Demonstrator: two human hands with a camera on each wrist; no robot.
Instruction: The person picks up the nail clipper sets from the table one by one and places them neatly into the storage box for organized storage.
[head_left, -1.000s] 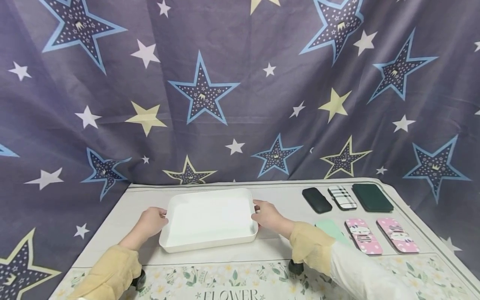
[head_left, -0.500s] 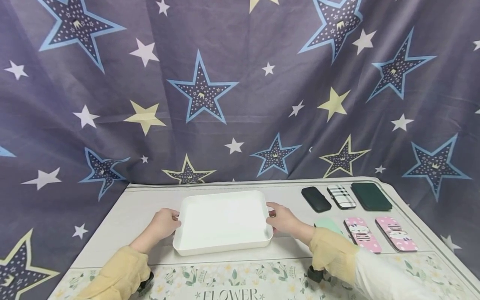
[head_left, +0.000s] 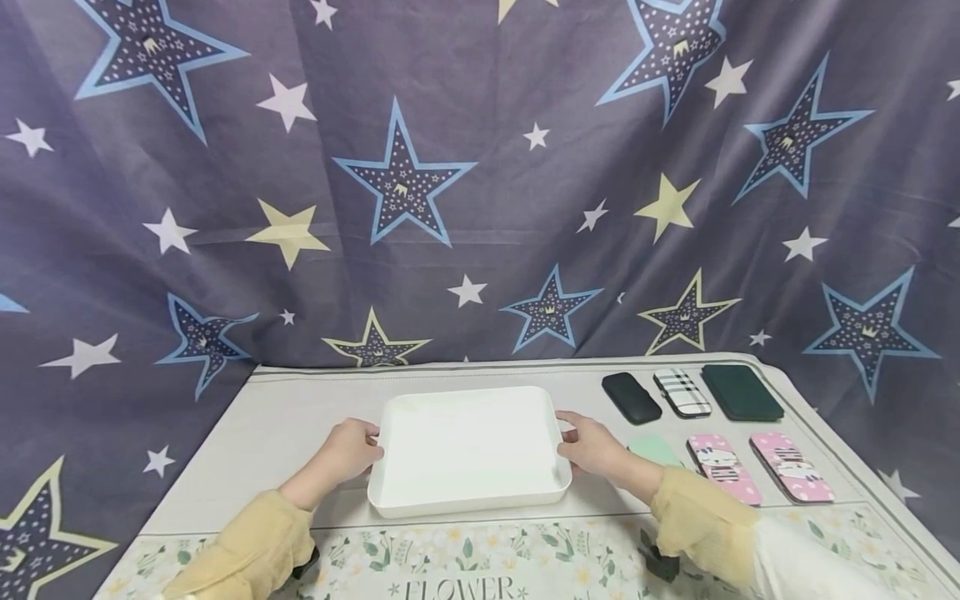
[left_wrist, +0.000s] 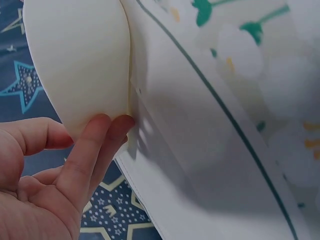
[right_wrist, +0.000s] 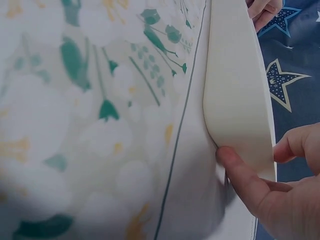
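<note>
Between the two hands is a shallow white tray [head_left: 468,450] with nothing in it. My left hand [head_left: 351,451] grips its left end, and my right hand [head_left: 592,448] grips the right end. In the left wrist view, the thumb of the left hand [left_wrist: 65,175] is at the rim while fingertips press the outer wall of the tray [left_wrist: 80,60]. The right wrist view has the right hand [right_wrist: 285,180] pinching the wall of the tray [right_wrist: 240,90] near its lower edge. Whether the tray's underside touches the table cannot be told.
Right of the tray lie several flat cases: black [head_left: 632,398], plaid [head_left: 682,393], dark green [head_left: 742,392], mint [head_left: 655,450], and two pink ones, left [head_left: 723,469] and right [head_left: 791,467]. The mint case is partly behind the right arm. A star-patterned curtain [head_left: 465,208] hangs behind the table [head_left: 292,392].
Both hands have moved the tray to the right and slightly nearer, toward the cases. Their grip on its ends stays the same. The cases have not moved.
</note>
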